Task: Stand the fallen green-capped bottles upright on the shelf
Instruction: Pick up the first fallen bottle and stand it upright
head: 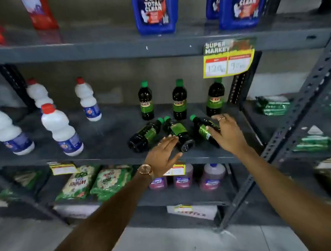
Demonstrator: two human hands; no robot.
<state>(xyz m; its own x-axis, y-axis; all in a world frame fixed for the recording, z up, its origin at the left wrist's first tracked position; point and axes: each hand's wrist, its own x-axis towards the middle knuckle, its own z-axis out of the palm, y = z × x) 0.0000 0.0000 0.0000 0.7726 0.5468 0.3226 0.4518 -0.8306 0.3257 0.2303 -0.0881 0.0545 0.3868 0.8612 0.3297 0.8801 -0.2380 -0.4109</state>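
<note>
Three dark bottles with green caps lie on their sides on the grey middle shelf (107, 132): a left one (145, 135), a middle one (177, 131) and a right one (203, 128). Behind them three more of the same bottles stand upright (145, 102) (179, 101) (215, 99). My left hand (162, 154) is open at the shelf's front edge, fingers stretched toward the middle fallen bottle, just short of it. My right hand (227, 135) is open with its fingers spread over the right fallen bottle, touching its label and hiding its base.
White bottles with red caps (61, 129) stand on the same shelf to the left. Blue jugs (154, 9) sit on the shelf above, where a yellow price card (227, 63) hangs down. Green packets and pink bottles fill the lower shelf. A slotted upright post (295, 105) rises at right.
</note>
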